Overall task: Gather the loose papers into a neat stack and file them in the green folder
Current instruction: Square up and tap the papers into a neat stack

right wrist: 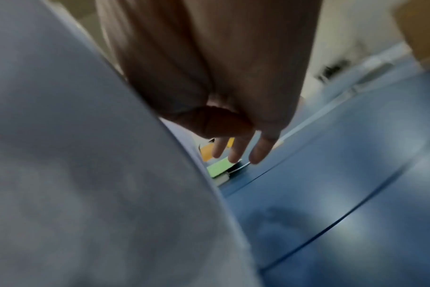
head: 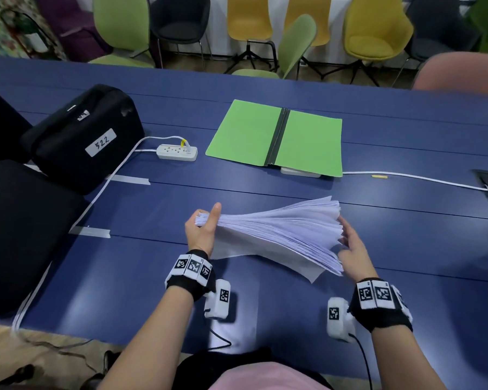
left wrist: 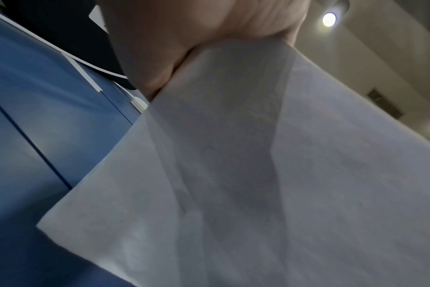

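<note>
A thick stack of white papers (head: 279,232) hangs above the blue table (head: 152,277), pinched together at its left end and fanned out at its right end. My left hand (head: 204,225) grips the left end, thumb on top. My right hand (head: 350,246) lies with straight fingers against the fanned right edge. The green folder (head: 276,136) lies open and flat farther back. In the left wrist view the papers (left wrist: 258,174) spread out from my palm. The right wrist view shows my straight fingers (right wrist: 255,153) beside the papers (right wrist: 86,155), with a bit of the folder (right wrist: 218,168) beyond.
A black case (head: 88,136) labelled 522 and another dark bag (head: 20,235) sit at the left. A white power strip (head: 176,152) and its cable lie beside the folder. A second cable (head: 420,178) runs to the right. Chairs (head: 372,29) line the far side.
</note>
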